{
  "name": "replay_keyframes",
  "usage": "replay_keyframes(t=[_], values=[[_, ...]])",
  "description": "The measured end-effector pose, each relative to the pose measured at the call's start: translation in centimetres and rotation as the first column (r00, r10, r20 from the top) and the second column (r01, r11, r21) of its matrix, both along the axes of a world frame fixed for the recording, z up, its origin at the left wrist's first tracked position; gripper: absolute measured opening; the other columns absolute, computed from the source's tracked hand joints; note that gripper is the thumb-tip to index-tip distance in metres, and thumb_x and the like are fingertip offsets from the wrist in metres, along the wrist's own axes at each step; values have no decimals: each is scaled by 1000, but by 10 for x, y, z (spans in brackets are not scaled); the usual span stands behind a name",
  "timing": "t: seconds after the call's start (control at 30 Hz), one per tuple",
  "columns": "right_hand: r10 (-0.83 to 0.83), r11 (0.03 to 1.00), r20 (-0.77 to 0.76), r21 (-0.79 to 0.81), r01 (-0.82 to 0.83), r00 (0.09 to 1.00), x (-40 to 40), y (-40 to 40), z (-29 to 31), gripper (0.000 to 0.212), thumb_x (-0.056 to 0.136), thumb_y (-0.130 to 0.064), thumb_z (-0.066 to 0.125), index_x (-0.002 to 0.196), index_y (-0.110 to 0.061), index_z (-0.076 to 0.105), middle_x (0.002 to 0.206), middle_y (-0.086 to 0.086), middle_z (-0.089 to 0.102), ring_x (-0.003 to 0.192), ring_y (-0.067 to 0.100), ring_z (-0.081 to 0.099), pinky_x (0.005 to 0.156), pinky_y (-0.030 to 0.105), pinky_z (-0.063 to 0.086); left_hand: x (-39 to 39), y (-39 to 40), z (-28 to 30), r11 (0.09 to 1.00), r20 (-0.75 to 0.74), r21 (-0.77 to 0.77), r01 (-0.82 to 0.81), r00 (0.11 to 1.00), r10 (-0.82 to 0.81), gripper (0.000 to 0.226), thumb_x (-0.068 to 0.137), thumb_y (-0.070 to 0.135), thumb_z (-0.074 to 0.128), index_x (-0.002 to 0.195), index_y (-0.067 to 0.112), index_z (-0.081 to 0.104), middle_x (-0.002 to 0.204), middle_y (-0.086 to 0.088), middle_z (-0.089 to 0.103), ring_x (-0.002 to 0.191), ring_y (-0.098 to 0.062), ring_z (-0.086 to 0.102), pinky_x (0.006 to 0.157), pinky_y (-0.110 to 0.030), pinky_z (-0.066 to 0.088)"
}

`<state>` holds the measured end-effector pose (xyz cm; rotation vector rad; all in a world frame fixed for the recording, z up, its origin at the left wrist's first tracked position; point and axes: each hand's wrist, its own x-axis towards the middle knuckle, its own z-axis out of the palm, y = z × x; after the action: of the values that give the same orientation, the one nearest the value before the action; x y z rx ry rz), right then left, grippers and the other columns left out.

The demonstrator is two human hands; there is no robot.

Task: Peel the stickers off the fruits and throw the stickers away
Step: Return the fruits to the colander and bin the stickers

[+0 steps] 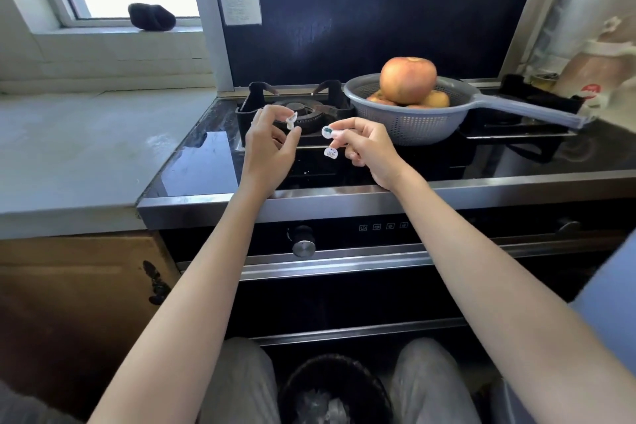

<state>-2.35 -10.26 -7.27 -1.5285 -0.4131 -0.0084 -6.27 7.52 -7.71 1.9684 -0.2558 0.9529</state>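
Stickers (326, 132) cling to both hands rather than to any fruit: the right hand (364, 148) has one stuck at the tip of its forefinger and a second (331, 153) hanging just below it from another curled finger, while the left hand (272, 144) pinches a small folded one (291, 118) between thumb and forefinger, its other fingers loosely spread. The two hands hover close together, fingertips facing, above the front edge of the stove (344, 196). The relation that matters lies straight down: the bin (330, 389), dark and lined with a crinkled bag, sits on the floor between the person's knees, well below both grips and slightly nearer the body than the hands are. Neither hand is clearly closer to it; both would have to draw back and drop. The stickers appear to hold by their own glue, so shedding them probably calls for a rub or flick with the opposite hand once over the bin's mouth. Up and to the right of the right hand, the colander (413, 127) holds the apples (408, 79); no label shows on their visible faces, so the peeling seems done.
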Motion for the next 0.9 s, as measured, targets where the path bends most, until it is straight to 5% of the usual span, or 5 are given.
replay_keyframes(t=[0.2, 0.43, 0.7, 0.9], values=[[-122, 978, 74, 180, 107, 990, -30, 6, 10, 10, 90, -7, 57, 92, -8, 67, 66, 2, 66, 40, 6, 35, 40, 17, 28, -18, -10, 13, 976, 13, -211, 60, 998, -59, 9, 93, 12, 58, 99, 7, 56, 96, -12, 63, 70, -22, 63, 61, -21, 48], [-96, 899, -22, 428, 96, 995, -86, 9, -16, 15, 85, -12, 59, 74, -17, 67, 56, -4, 47, 43, 4, 31, 44, 17, 27, -83, -31, -15, 884, 89, -411, 223, 975, -205, 11, 97, 14, 53, 86, 12, 56, 75, -2, 61, 54, -3, 56, 42, -14, 41], [-108, 900, -239, 390, 197, 965, -131, 3, -95, 14, 90, -11, 56, 80, -13, 66, 58, -3, 47, 48, 8, 34, 38, 12, 24, -122, -53, -109, 857, -87, -485, 171, 966, -242, 23, 103, 19, 41, 92, 10, 59, 67, -12, 55, 46, -6, 47, 40, -18, 39], [-87, 933, -330, 303, 192, 940, -149, -10, -154, 12, 89, -13, 61, 77, -11, 62, 55, -4, 54, 40, 5, 29, 37, 16, 17, -136, -55, -183, 883, -286, -469, 33, 940, -187, 21, 101, 20, 46, 87, 23, 61, 65, 4, 50, 55, 1, 45, 54, -14, 40]])
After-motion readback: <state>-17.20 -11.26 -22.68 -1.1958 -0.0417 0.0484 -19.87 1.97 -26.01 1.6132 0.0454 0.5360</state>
